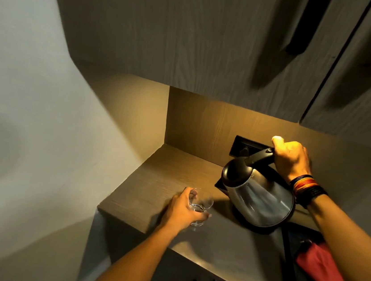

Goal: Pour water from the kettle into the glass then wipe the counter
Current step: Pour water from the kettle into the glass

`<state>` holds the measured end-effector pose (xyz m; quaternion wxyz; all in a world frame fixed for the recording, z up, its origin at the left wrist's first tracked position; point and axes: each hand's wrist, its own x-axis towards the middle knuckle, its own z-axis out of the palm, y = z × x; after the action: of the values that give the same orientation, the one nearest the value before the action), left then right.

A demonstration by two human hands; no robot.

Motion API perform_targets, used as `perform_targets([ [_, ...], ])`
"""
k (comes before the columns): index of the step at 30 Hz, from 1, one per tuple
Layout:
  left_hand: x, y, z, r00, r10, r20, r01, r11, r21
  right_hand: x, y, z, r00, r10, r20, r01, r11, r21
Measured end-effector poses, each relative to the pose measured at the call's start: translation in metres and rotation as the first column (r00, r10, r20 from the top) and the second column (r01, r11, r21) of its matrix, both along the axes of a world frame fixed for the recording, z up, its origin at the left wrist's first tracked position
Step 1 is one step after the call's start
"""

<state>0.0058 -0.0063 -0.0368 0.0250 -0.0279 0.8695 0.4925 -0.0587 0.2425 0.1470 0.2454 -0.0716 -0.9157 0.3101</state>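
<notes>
The right hand [291, 159] was closed around the black handle of the steel kettle [259, 196], which leaned toward nine o'clock with its spout aimed at the glass but not yet over it. No stream of water showed between them. Whether the kettle's base still touched the counter [151, 178] could not be told from this angle. A stack of woven bracelets [307, 189] circled the right wrist.

At about eight o'clock from the kettle, the left hand [185, 210] had its fingers curled around the glass [200, 208], steadying it on the counter near the front edge. A little clear water seemed to sit in the bottom of the glass — hard to be sure through the blur.

So the pour looked barely begun, or paused between tips; the glass was far from full. The wiping had not started. A red cloth [326, 276] lay at five o'clock from the kettle, on something dark at the counter's right end, untouched — likely the thing meant for the wipe, though that is a guess.
</notes>
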Motion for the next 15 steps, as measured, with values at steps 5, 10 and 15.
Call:
perform_targets([
  [5, 0.003, -0.008, 0.0, 1.0, 0.013, -0.019, -0.014, 0.999, -0.047, 0.006, -0.016, -0.003, 0.998, 0.068, 0.002, -0.068, 0.99, 0.124],
  [10, 0.004, -0.015, 0.0, 1.0, 0.004, -0.009, -0.004, 0.998, -0.061, 0.009, -0.031, 0.003, 0.996, 0.087, -0.025, -0.077, 0.956, 0.283],
  [15, 0.005, -0.016, 0.0, 1.0, 0.009, -0.02, -0.01, 0.998, -0.055, 0.006, -0.037, 0.01, 0.993, 0.102, -0.051, -0.073, 0.912, 0.403],
])
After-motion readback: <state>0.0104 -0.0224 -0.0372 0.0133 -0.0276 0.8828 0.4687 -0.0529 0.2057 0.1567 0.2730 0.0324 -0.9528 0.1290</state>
